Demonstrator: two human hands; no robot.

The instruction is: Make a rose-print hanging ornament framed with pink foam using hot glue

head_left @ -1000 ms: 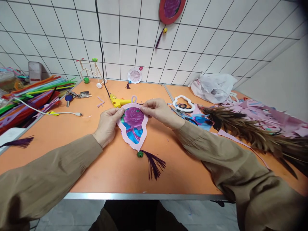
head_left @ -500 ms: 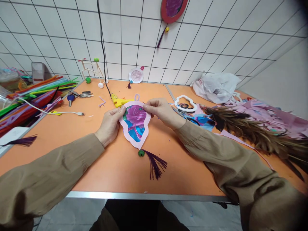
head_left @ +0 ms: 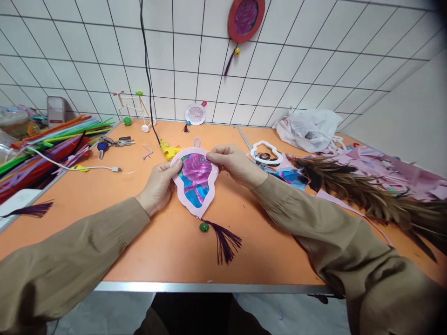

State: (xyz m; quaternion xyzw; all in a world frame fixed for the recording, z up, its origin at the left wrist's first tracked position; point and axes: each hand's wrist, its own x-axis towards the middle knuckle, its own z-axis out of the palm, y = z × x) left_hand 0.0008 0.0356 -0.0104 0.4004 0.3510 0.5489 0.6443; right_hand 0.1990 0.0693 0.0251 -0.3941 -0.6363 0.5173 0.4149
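Between both hands is a flat hanging ornament (head_left: 197,174), with a pale pink wavy border round a purple rose print on blue. My left hand (head_left: 159,186) pinches its left edge, thumb on the front. The upper right edge is pinched by my right hand (head_left: 237,165). A small lilac loop (head_left: 197,142) stands up at its top. From its pointed bottom hang a green bell (head_left: 204,227) and a dark purple tassel (head_left: 226,242), which trails to the right. Just behind the ornament lies a yellow glue gun (head_left: 169,150), partly hidden.
Pipe cleaners (head_left: 66,139), keys (head_left: 113,143) and a white cable (head_left: 87,167) lie at the left. At the right are a white cloud-shaped frame (head_left: 266,152), brown feathers (head_left: 363,190), pink scraps (head_left: 398,170) and a plastic bag (head_left: 307,128). A red-framed ornament (head_left: 246,19) hangs on the tiled wall.
The camera view has tilted up slightly. The bell and tassel have swung a little lower from the ornament's tip. Both hands keep their hold on its edges.
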